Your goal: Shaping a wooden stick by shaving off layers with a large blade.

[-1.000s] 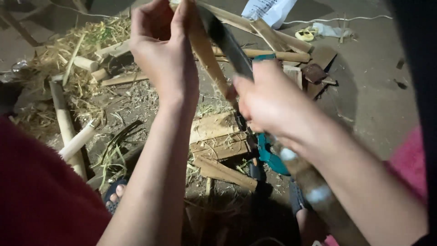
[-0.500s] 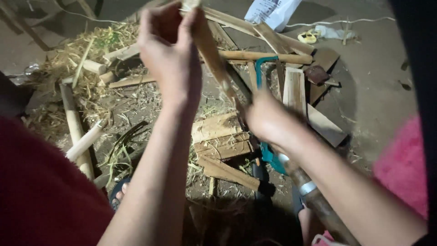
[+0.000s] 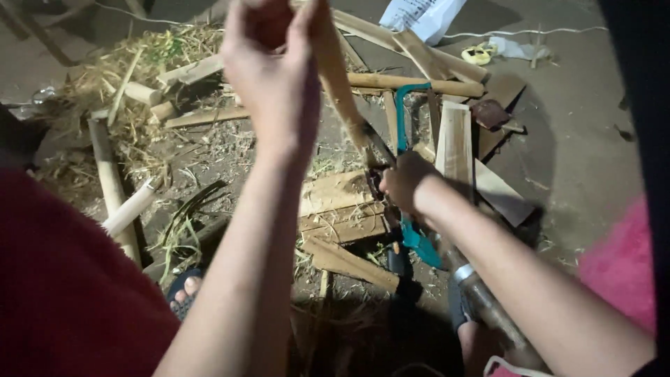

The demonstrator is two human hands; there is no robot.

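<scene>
two hands on one bamboo strip: left hand pinches its raised top end; right hand is clenched on a knife at its lower end. judged mid-split: cut low on strip, split pieces on ground, poles uncut.

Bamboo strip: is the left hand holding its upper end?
Yes, the left hand grips the top of the bamboo strip.

Dim, harsh frontal light, motion blur
</scene>
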